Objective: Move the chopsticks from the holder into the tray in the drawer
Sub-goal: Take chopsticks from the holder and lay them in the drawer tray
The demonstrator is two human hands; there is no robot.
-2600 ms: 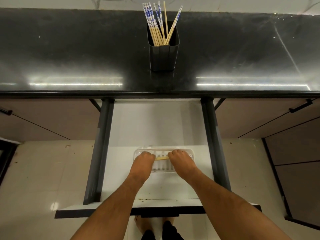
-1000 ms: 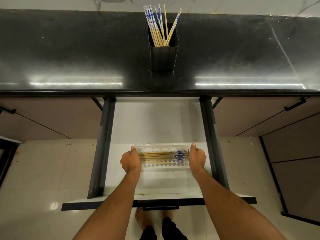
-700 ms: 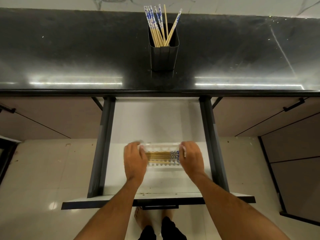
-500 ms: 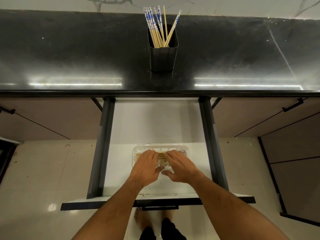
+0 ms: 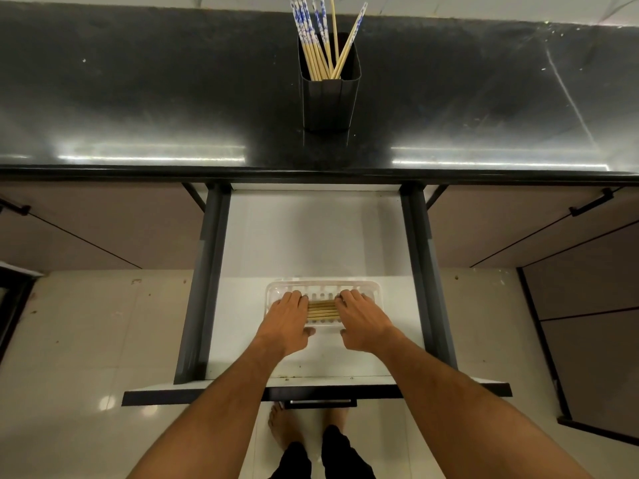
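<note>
A clear plastic tray [image 5: 323, 285] lies in the open white drawer [image 5: 311, 236]. Several wooden chopsticks [image 5: 322, 310] lie side by side across the tray, only their middle showing between my hands. My left hand [image 5: 288, 321] rests flat, fingers spread, over their left ends. My right hand [image 5: 361, 319] lies flat over their right ends. Neither hand grips anything. A black square holder [image 5: 330, 98] stands on the dark counter, with several chopsticks [image 5: 320, 43] with blue-and-white tops standing in it.
The black counter [image 5: 138, 98] runs across the top, its front edge overhanging the drawer's back. Dark drawer rails [image 5: 204, 281] flank the drawer on both sides. Brown cabinet fronts [image 5: 539, 229] with black handles sit left and right. My bare feet stand on the tiled floor [image 5: 86, 340].
My hands were at the tray's two ends a second ago, then came inward over the chopsticks. They now press flat with a slightly wider gap between them.
</note>
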